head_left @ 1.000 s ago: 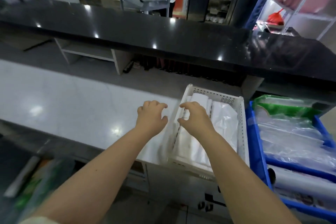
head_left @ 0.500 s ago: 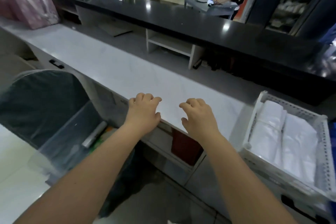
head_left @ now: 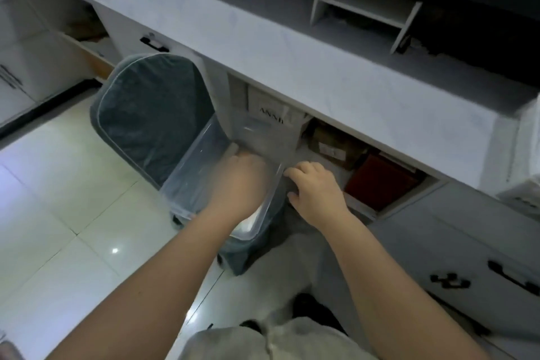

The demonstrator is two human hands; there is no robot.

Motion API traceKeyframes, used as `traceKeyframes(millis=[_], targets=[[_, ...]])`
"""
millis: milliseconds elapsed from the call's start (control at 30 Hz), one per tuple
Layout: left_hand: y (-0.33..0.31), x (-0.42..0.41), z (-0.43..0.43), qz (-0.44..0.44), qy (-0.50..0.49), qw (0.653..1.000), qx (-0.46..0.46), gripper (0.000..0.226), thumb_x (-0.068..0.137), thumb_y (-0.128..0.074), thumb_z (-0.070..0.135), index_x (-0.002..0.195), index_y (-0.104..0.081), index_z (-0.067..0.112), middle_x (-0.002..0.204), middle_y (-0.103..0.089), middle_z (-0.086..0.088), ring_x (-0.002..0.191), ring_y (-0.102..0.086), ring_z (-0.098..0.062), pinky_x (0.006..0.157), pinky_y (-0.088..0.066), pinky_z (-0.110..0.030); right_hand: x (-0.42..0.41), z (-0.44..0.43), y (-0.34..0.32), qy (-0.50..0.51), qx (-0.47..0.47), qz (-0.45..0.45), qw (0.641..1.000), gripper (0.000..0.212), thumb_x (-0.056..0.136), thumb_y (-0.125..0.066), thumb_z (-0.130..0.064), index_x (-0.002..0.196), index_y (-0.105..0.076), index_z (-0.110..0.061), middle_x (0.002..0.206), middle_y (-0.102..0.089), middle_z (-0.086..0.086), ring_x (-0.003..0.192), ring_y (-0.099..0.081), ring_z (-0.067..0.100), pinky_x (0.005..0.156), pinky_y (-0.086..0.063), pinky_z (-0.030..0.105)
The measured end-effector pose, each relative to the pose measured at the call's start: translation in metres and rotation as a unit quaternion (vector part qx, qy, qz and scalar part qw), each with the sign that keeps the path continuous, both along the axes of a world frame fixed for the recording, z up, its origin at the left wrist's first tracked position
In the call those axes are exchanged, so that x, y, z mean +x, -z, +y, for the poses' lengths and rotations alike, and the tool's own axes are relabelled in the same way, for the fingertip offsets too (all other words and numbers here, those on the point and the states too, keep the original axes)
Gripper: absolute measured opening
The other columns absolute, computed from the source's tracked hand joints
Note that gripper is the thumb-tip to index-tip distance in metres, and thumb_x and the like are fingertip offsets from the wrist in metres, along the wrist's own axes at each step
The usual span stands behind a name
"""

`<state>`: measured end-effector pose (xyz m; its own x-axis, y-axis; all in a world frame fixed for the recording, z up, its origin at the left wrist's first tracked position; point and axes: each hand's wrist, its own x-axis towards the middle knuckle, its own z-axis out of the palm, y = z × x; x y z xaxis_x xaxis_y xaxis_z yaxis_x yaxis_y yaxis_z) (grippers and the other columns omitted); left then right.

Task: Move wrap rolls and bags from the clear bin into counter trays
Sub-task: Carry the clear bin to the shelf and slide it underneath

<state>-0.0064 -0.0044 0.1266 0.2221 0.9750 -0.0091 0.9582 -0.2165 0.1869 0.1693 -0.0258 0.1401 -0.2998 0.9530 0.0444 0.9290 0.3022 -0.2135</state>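
The clear bin (head_left: 187, 196) stands on a chair with a dark green cushion (head_left: 152, 114), below the counter's edge. My left hand (head_left: 242, 181) is down inside the bin, and its fingertips are blurred, so whatever they touch is hidden. Something white (head_left: 248, 223) shows at the bin's near corner under my wrist. Just outside the bin's right wall hovers my right hand (head_left: 315, 187), fingers loosely curled with nothing in them. A white slotted tray (head_left: 523, 199) is cut off at the right edge.
The pale counter (head_left: 292, 47) runs from upper left to right, with a small white shelf unit (head_left: 365, 6) on it. Under the counter an open compartment holds boxes (head_left: 333, 146) and a red-brown box (head_left: 380, 181). Drawers with black handles (head_left: 511, 278) are at the right, and tiled floor lies to the left.
My view has swung from the counter and white tray down to the bin on the chair. Both hands dropped from above the counter; the left one went into the bin.
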Motion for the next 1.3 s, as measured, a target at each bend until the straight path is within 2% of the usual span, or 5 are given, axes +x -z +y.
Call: traceKeyframes(millis=[633, 900, 1000, 1133, 1300], targets=[[0.113, -0.100, 0.088, 0.108, 0.021, 0.973, -0.202, 0.050, 0.083, -0.053, 0.027, 0.132, -0.045, 0.020, 0.128, -0.049, -0.010, 0.119, -0.040, -0.031, 0.094, -0.035, -0.044, -0.061, 0.076, 0.108, 0.126, -0.233, 0.055, 0.963, 0.045, 0.085, -0.064, -0.023, 0.128, -0.053, -0.022, 0.125, -0.053, 0.005, 0.115, -0.046, 0.028, 0.094, -0.042, 0.042], [0.153, -0.211, 0.142, 0.058, 0.068, 0.971, -0.221, 0.072, 0.086, -0.054, 0.034, 0.147, -0.016, 0.027, 0.145, -0.033, -0.014, 0.127, -0.033, -0.035, 0.097, -0.036, -0.052, -0.120, 0.068, 0.170, 0.376, -0.293, 0.157, 0.865, 0.075, 0.079, -0.067, -0.024, 0.144, -0.031, -0.029, 0.141, -0.039, 0.012, 0.125, -0.036, 0.035, 0.096, -0.040, 0.042], [0.167, -0.244, 0.157, -0.039, 0.010, 0.965, -0.259, 0.087, 0.081, -0.063, 0.027, 0.149, -0.008, 0.029, 0.149, -0.030, -0.016, 0.130, -0.032, -0.038, 0.099, -0.038, -0.054, -0.134, 0.056, 0.189, 0.445, -0.295, 0.230, 0.814, 0.088, 0.076, -0.069, -0.023, 0.148, -0.020, -0.034, 0.146, -0.035, 0.011, 0.127, -0.040, 0.037, 0.097, -0.042, 0.040], [0.198, -0.269, 0.173, -0.229, -0.093, 0.890, -0.383, 0.108, 0.078, -0.075, 0.018, 0.150, 0.004, 0.028, 0.151, -0.032, -0.009, 0.132, -0.041, -0.030, 0.106, -0.037, -0.044, -0.145, 0.041, 0.218, 0.557, -0.262, 0.363, 0.699, 0.087, 0.077, -0.072, -0.004, 0.148, -0.025, -0.021, 0.143, -0.042, 0.012, 0.124, -0.046, 0.028, 0.087, -0.038, 0.026], [0.234, -0.271, 0.182, -0.321, -0.217, 0.753, -0.532, 0.087, 0.082, -0.066, 0.000, 0.143, -0.023, 0.043, 0.135, -0.047, -0.001, 0.114, -0.051, -0.032, 0.087, -0.051, -0.055, -0.147, 0.031, 0.254, 0.624, -0.211, 0.441, 0.610, 0.080, 0.078, -0.065, 0.009, 0.144, -0.031, -0.021, 0.128, -0.047, 0.008, 0.112, -0.050, 0.024, 0.085, -0.045, 0.032]])
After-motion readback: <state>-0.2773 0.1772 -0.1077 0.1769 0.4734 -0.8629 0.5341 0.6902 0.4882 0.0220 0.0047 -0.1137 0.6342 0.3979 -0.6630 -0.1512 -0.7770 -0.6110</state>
